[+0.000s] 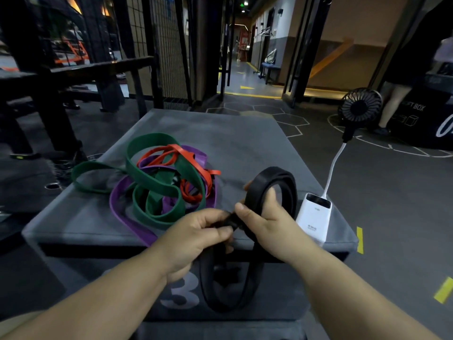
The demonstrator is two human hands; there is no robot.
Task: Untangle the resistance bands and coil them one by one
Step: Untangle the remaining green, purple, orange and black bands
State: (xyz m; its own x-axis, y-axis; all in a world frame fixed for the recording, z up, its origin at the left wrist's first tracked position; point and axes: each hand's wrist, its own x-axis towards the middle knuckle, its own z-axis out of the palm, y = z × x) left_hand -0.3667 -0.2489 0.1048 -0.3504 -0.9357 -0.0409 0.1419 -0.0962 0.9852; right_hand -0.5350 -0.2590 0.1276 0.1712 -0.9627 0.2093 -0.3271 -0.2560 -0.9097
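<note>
A black resistance band [272, 176] is held above the near edge of a grey foam box [245, 143]. My right hand [267, 224] grips its coiled upper loops, with fingers through the coil. My left hand [196, 234] pinches the band just left of that, and a long loop hangs down in front of the box. On the box's left half lies a tangle: a green band [144, 173], a purple band [122, 212] and a thin red band [188, 158], all woven through each other.
A white power bank [313, 217] sits on the box's right edge, its cable running up to a small black fan [359, 106]. Black metal racks stand at the left. A person's legs show at the far right beside a black soft box.
</note>
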